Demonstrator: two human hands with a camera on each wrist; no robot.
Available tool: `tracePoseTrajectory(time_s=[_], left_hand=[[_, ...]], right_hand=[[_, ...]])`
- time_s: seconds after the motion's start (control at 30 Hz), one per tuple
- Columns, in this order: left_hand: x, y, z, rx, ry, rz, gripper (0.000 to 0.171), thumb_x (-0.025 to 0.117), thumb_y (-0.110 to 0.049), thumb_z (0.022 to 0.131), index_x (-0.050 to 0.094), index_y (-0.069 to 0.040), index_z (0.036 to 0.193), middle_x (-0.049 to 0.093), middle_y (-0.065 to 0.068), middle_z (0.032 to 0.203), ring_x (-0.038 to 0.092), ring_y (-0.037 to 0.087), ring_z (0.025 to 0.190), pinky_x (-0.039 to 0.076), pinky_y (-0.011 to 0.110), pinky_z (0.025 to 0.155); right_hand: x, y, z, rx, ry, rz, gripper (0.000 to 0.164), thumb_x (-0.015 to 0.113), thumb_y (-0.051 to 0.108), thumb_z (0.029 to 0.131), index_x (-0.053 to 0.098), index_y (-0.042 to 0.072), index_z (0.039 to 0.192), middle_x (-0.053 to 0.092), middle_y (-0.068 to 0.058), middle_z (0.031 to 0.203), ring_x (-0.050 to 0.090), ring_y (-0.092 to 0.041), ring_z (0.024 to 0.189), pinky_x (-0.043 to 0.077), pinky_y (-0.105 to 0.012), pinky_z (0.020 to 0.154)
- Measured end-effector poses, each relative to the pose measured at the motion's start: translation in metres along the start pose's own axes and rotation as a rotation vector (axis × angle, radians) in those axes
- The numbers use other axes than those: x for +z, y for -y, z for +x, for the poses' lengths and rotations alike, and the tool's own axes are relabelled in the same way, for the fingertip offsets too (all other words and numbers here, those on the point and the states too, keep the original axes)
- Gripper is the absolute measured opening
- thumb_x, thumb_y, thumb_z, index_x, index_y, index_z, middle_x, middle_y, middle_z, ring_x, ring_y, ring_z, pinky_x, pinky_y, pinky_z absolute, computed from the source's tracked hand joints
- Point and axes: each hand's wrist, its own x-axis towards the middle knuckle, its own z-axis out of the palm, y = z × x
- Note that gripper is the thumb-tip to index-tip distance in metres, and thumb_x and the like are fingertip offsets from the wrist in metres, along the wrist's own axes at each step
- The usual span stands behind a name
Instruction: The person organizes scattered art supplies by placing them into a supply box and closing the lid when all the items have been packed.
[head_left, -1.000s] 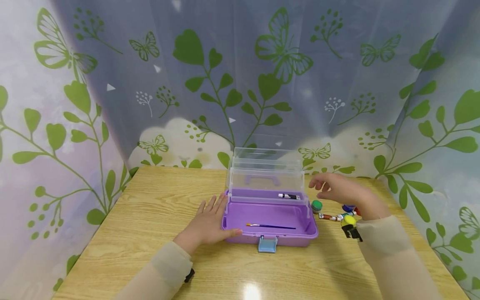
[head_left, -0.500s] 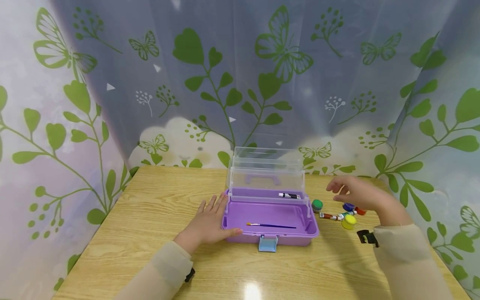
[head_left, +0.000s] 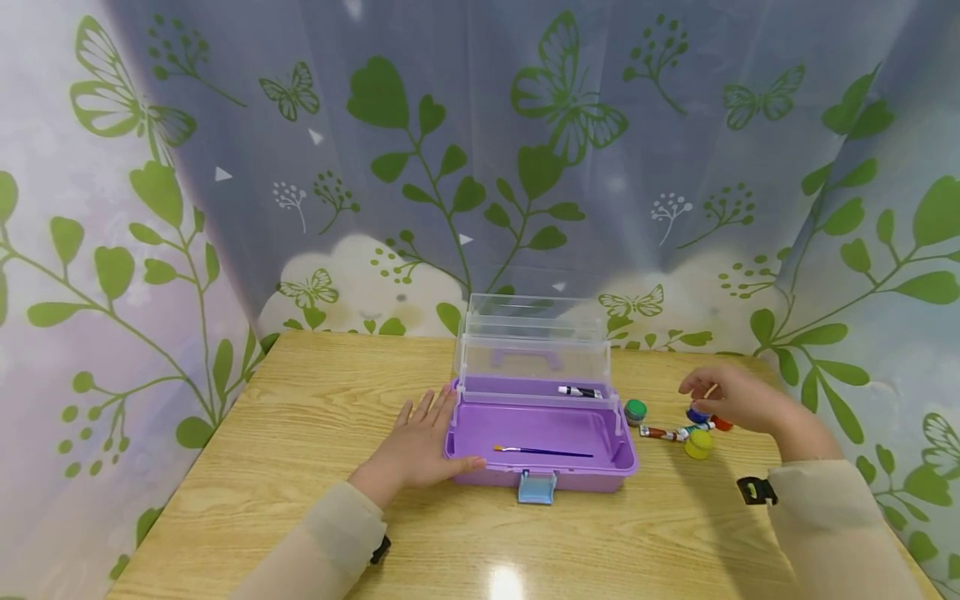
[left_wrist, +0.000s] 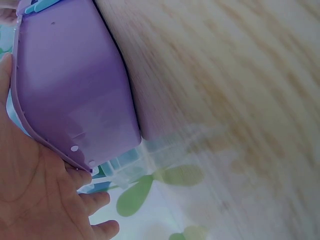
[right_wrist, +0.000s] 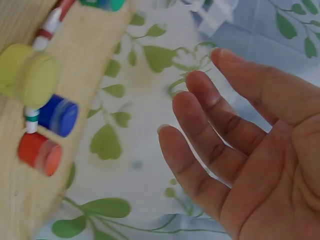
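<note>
A purple plastic box stands with its clear lid raised. My left hand rests along its left edge, fingers straight, thumb at the front rim; in the left wrist view the palm lies against the rim. A blue-handled paintbrush lies in the box, and a black-and-white paint tube in the tray at its back. My right hand hovers holding nothing, fingers loosely bent, above a blue paint jar and a red paint jar.
A green-lidded jar stands just right of the box. Beside it lie a reddish-brown paint tube and a teal-banded tube, with a yellow jar in front. A patterned curtain hangs behind the wooden table.
My right hand has moved right, away from the box, to above the blue and red jars. The yellow jar has come into full view. My left hand has stayed on the box.
</note>
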Motion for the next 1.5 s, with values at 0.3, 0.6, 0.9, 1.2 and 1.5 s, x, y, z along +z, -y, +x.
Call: tracePoseTrajectory(time_s=[0.3, 0.6, 0.9, 1.2, 1.5], left_hand=[[0.001, 0.001, 0.000, 0.000, -0.001, -0.004, 0.119, 0.041, -0.087, 0.082, 0.006, -0.005, 0.161, 0.003, 0.009, 0.167, 0.005, 0.035, 0.153, 0.006, 0.056, 0.122], [0.003, 0.002, 0.001, -0.002, -0.004, 0.002, 0.119, 0.040, -0.088, 0.081, 0.007, -0.006, 0.161, 0.004, 0.009, 0.167, 0.006, 0.035, 0.153, 0.007, 0.056, 0.122], [0.001, 0.001, 0.001, 0.001, 0.005, -0.007, 0.118, 0.041, -0.087, 0.083, 0.006, -0.006, 0.161, 0.003, 0.009, 0.167, 0.005, 0.035, 0.153, 0.006, 0.056, 0.122], [0.001, 0.002, 0.001, -0.009, 0.014, -0.020, 0.119, 0.041, -0.087, 0.082, 0.005, -0.005, 0.161, 0.002, 0.010, 0.167, 0.004, 0.034, 0.153, 0.006, 0.055, 0.122], [0.001, 0.001, 0.001, -0.002, 0.009, -0.015, 0.118, 0.041, -0.087, 0.083, 0.006, -0.006, 0.161, 0.002, 0.009, 0.167, 0.005, 0.034, 0.153, 0.006, 0.055, 0.122]], right_hand=[[0.010, -0.029, 0.001, 0.077, 0.014, 0.047, 0.018, 0.062, 0.004, 0.097, 0.064, -0.004, 0.114, 0.064, -0.011, 0.099, 0.064, -0.026, 0.088, 0.055, -0.038, 0.069], [0.023, -0.055, 0.008, 0.121, 0.018, 0.068, 0.016, 0.058, 0.002, 0.098, 0.063, -0.004, 0.113, 0.062, -0.013, 0.099, 0.062, -0.028, 0.091, 0.055, -0.040, 0.071], [0.035, -0.069, 0.013, 0.142, 0.038, 0.077, 0.015, 0.056, -0.002, 0.098, 0.062, -0.006, 0.111, 0.064, -0.017, 0.099, 0.061, -0.028, 0.088, 0.054, -0.039, 0.070], [0.039, -0.074, 0.018, 0.150, 0.050, 0.038, 0.019, 0.057, -0.005, 0.095, 0.063, -0.009, 0.113, 0.065, -0.027, 0.107, 0.062, -0.044, 0.102, 0.054, -0.053, 0.081], [0.048, -0.083, 0.024, 0.110, 0.047, 0.034, 0.022, 0.055, -0.016, 0.086, 0.066, -0.007, 0.103, 0.067, -0.017, 0.096, 0.063, -0.035, 0.093, 0.054, -0.050, 0.080]])
